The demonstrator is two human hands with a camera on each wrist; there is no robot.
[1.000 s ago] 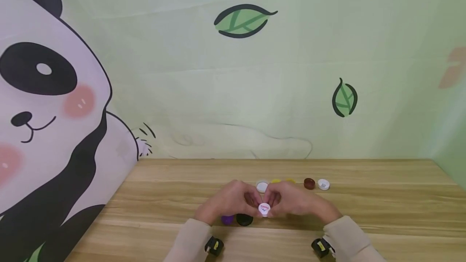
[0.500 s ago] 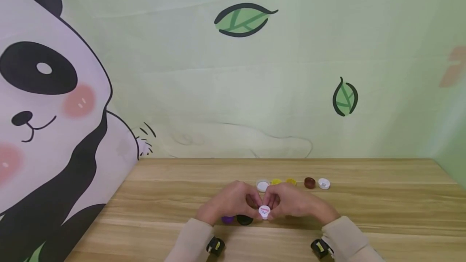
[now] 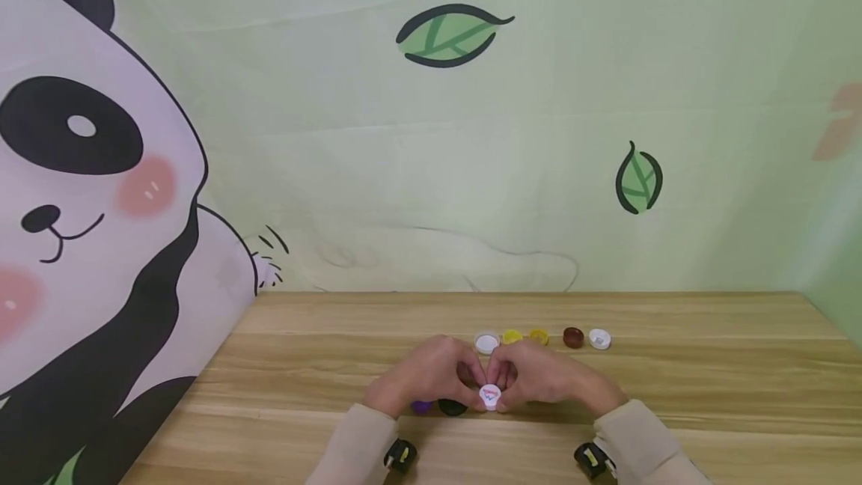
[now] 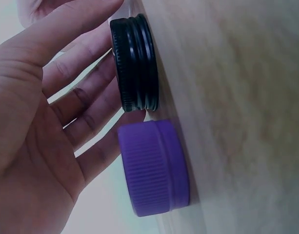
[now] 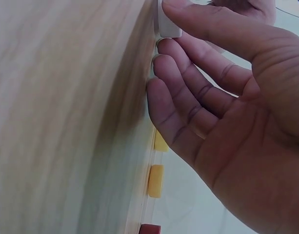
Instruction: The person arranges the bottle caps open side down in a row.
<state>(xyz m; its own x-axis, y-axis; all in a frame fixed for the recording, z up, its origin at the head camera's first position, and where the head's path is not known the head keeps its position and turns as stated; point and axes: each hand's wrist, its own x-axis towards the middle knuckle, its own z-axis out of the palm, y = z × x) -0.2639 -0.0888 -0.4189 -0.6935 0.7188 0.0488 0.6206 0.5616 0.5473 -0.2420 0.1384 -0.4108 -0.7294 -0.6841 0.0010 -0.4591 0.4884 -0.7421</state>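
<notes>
Low over the wooden table [image 3: 700, 373], both hands pinch one white bottle cap [image 3: 490, 397] between thumbs and fingers, its red and blue print facing up. My left hand [image 3: 434, 373] is on the cap's left side, my right hand [image 3: 545, 373] on its right. In the right wrist view, the right thumb presses the white cap's edge [image 5: 169, 24] just at the tabletop. Beside the left hand stand a black ridged cap [image 4: 134, 66] and a purple ribbed cap [image 4: 151, 168], side by side on the table.
Behind the hands, a row of caps lies on the table: a white one [image 3: 487, 343], two yellow ones [image 3: 512, 337], a dark red-brown one [image 3: 573, 337] and another white one [image 3: 600, 339]. A green cloth [image 3: 323, 171] printed with a panda hangs behind the table.
Both hands and the white cap have shifted slightly toward the person. More of the two yellow caps shows behind the right hand. The grip stays the same.
</notes>
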